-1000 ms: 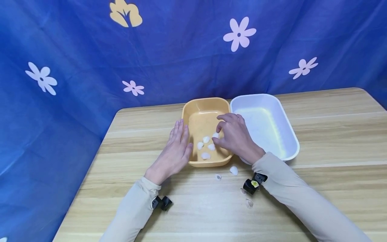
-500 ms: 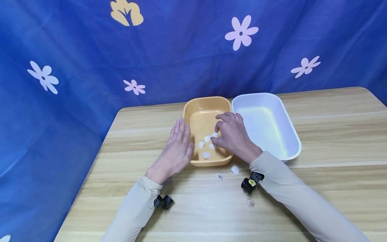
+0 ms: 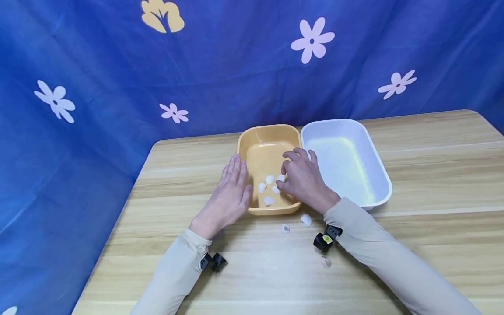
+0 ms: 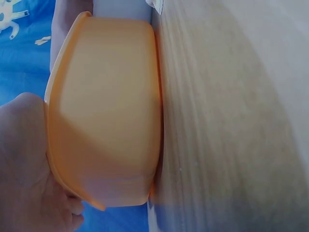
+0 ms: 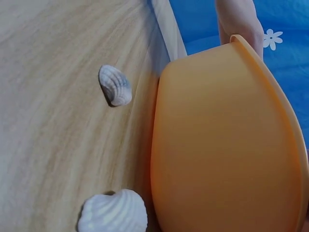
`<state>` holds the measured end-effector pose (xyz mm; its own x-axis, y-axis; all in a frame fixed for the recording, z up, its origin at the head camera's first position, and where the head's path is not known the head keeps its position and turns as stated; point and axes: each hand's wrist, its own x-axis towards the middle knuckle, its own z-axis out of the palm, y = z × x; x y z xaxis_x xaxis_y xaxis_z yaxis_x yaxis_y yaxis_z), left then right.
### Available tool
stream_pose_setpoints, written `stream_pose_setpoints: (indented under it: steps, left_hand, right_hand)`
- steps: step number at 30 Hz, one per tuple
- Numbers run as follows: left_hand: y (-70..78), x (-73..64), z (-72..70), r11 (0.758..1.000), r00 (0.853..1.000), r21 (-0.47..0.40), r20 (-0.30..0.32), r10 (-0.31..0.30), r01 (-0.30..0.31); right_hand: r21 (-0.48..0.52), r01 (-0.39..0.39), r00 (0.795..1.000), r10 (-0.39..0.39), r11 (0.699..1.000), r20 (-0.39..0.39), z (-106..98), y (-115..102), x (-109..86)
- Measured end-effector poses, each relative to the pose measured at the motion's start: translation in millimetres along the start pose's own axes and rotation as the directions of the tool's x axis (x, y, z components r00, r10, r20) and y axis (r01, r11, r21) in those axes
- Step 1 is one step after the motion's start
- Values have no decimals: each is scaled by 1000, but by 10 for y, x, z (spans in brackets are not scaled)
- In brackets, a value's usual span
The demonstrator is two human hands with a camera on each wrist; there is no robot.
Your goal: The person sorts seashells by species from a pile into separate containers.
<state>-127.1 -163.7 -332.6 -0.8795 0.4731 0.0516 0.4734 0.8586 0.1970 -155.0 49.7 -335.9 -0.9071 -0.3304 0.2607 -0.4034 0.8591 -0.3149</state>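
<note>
My right hand [image 3: 305,178] is inside the orange tub [image 3: 264,154], its thumb and index finger pinching a white seashell [image 3: 281,178] low over the tub's floor. Several other white seashells [image 3: 269,201] lie around it in the tub's near half. My left hand [image 3: 228,192] rests along the tub's left rim with straight fingers. In the left wrist view, that hand [image 4: 24,164] lies at the rim beside the tub's outer wall [image 4: 106,96]. The right wrist view shows the tub's near wall [image 5: 222,140], while the right fingertips are out of sight there.
A white tub [image 3: 354,170] stands against the orange one on the right. On the wooden table [image 3: 260,271], in front of the tubs, lie a ribbed white seashell [image 5: 116,212], a smaller greyish shell [image 5: 116,86] and another shell [image 3: 326,261]. A blue flowered cloth [image 3: 236,65] hangs behind.
The right fingers and the pinched seashell have shifted slightly among the other shells in the orange tub. The left hand stays at the rim.
</note>
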Motion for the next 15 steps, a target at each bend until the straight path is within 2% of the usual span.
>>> stream_pose_setpoints:
  steps: [10,15]
  left_hand:
    - [-7,4,1,1000,1000,-11,1,3,-3]
    - [-4,-1,-7,1000,1000,-17,1,9,-9]
  right_hand:
    - [-14,6,1000,-5,1000,5,-9,-6,-4]
    - [6,21,998,-21,1000,-57,-119,9,-60]
